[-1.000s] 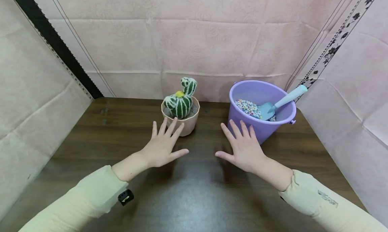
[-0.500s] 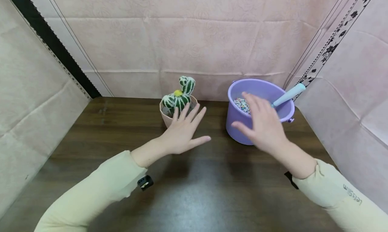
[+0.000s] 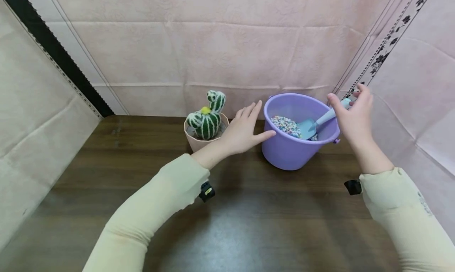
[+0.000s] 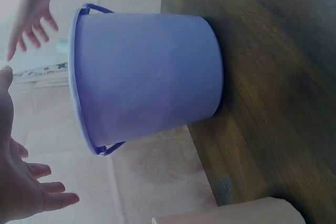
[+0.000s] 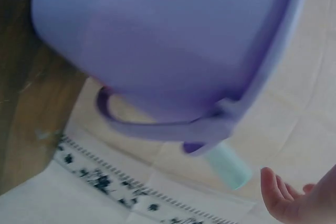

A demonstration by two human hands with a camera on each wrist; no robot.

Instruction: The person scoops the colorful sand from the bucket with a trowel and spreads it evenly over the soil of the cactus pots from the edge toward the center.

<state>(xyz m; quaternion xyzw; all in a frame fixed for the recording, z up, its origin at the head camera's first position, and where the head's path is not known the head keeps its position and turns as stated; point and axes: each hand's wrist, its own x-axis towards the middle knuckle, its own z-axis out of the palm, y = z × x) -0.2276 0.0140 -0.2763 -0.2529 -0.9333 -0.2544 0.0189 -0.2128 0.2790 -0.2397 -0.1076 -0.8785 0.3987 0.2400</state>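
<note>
A purple bucket (image 3: 288, 155) stands upright at the back right of the table, holding small multicoloured pellets (image 3: 284, 125). A light-blue scoop (image 3: 307, 128) leans in it, blade in the pellets and handle (image 5: 229, 167) sticking out past the right rim. My right hand (image 3: 356, 116) is at the handle's end, thumb and fingers apart and loosely bent; in the right wrist view a gap shows between the fingertips and the handle. To the left of the bucket my left hand (image 3: 241, 131) reaches out with straight fingers, fingertips close to the rim and nothing held.
A knitted green-and-white cactus (image 3: 207, 123) with a yellow flower sits in a pale pink pot (image 3: 199, 144), just left of the bucket and partly behind my left hand. Cloth-covered walls (image 3: 227, 54) enclose the dark wooden table (image 3: 259, 212). The bucket's handle (image 5: 152, 130) hangs down its side.
My right hand has moved right, from in front of the bucket across it to the scoop's handle. My left hand has shifted right, from before the cactus pot towards the bucket.
</note>
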